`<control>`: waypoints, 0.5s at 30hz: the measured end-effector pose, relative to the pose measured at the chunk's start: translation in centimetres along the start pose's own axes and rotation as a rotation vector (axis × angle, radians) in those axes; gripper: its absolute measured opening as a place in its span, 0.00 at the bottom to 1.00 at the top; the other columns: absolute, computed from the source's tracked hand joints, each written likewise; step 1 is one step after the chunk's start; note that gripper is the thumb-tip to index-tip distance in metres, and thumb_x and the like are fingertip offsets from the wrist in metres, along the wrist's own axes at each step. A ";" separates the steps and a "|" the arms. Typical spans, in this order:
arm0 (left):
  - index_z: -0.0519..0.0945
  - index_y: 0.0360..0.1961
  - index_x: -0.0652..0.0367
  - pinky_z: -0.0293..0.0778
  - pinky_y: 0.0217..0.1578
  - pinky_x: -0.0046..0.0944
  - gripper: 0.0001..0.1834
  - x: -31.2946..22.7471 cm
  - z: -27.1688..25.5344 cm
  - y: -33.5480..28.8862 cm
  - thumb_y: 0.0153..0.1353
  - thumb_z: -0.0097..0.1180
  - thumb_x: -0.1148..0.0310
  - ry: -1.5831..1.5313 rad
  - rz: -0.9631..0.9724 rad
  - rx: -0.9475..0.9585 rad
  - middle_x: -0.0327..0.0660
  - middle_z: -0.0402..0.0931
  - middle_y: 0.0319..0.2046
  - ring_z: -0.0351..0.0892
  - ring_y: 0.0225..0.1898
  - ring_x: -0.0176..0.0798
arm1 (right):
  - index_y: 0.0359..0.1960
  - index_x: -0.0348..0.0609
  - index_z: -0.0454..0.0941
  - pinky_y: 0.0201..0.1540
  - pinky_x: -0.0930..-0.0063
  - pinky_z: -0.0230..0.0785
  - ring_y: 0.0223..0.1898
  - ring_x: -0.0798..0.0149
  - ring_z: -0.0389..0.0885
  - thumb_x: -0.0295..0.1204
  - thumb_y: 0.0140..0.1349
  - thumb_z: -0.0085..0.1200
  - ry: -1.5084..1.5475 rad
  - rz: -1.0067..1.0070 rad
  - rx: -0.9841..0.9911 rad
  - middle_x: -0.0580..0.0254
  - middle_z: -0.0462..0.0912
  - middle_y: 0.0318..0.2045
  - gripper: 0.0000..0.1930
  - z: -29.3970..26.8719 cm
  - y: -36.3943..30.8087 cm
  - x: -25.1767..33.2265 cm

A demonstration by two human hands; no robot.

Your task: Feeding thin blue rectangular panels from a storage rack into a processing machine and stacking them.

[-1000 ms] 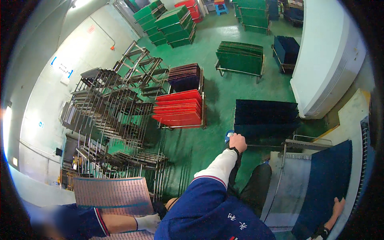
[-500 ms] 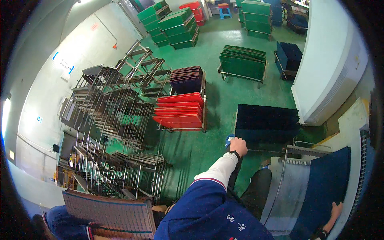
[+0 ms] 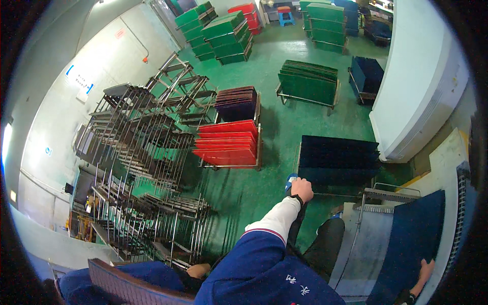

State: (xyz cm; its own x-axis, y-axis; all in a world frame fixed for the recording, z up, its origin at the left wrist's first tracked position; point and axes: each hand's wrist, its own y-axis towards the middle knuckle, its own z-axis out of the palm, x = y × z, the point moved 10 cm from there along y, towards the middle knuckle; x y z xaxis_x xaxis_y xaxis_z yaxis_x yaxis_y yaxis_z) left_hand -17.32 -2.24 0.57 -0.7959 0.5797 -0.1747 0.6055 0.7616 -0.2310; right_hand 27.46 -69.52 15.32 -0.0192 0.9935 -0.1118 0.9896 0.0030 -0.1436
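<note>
My left hand (image 3: 302,189), with a black wristband above it, is in front of my black trouser leg. Its fingers are curled, and what is under them is hidden. A small blue-and-white thing (image 3: 291,180), perhaps a shoe, shows beside it. At the lower right, my right hand (image 3: 426,270) touches the right edge of a dark blue sheet (image 3: 409,244), its thumb apart from the fingers. The sheet lies on a pale sloping surface (image 3: 367,254) with a toothed metal bar (image 3: 386,194) at its far end.
Dark blue panels (image 3: 338,157) stand in a rack ahead. Red panels (image 3: 226,147) and green panels (image 3: 307,84) stand farther off. Metal frames (image 3: 137,137) crowd the left. A co-worker's hand (image 3: 198,270) and a brown slab (image 3: 129,284) are at lower left.
The brown slab beside the co-worker has tipped and dropped lower, uncovering the co-worker's blue clothing and hand. My two hands have barely moved.
</note>
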 end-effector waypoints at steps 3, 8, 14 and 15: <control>0.86 0.32 0.59 0.73 0.44 0.52 0.14 0.0 -0.1 -0.1 0.51 0.58 0.60 0.000 0.010 -0.020 0.47 0.81 0.38 0.77 0.46 0.53 | 0.63 0.34 0.65 0.65 0.58 0.59 0.64 0.43 0.66 0.39 0.59 0.60 -0.022 0.002 -0.072 0.42 0.68 0.63 0.34 0.3 0.8 -1.1; 0.86 0.31 0.58 0.73 0.45 0.52 0.14 0.0 -0.2 -0.3 0.51 0.58 0.59 0.009 0.011 -0.053 0.47 0.81 0.38 0.77 0.47 0.53 | 0.63 0.33 0.66 0.64 0.59 0.61 0.62 0.43 0.69 0.34 0.57 0.63 0.103 -0.021 -0.103 0.42 0.71 0.60 0.33 1.4 2.0 -2.2; 0.87 0.32 0.57 0.72 0.43 0.50 0.13 -0.1 0.0 -0.1 0.52 0.54 0.64 0.028 0.010 -0.019 0.46 0.82 0.38 0.78 0.45 0.49 | 0.61 0.33 0.67 0.65 0.59 0.61 0.61 0.44 0.69 0.34 0.57 0.62 0.070 -0.006 -0.152 0.42 0.72 0.59 0.32 0.3 0.9 -1.4; 0.87 0.32 0.57 0.72 0.43 0.50 0.13 -0.1 0.0 -0.2 0.52 0.54 0.64 0.035 0.011 -0.024 0.46 0.82 0.38 0.78 0.45 0.49 | 0.61 0.33 0.67 0.65 0.59 0.61 0.61 0.44 0.69 0.34 0.57 0.62 0.079 -0.015 -0.135 0.42 0.72 0.59 0.32 0.3 0.6 -1.0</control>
State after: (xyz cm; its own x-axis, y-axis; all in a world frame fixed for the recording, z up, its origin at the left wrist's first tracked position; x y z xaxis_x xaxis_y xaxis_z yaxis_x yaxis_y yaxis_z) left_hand -17.34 -2.43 0.64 -0.7892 0.5972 -0.1435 0.6140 0.7618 -0.2066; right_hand 28.07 -70.58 15.10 -0.0283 0.9991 -0.0322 0.9996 0.0280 -0.0105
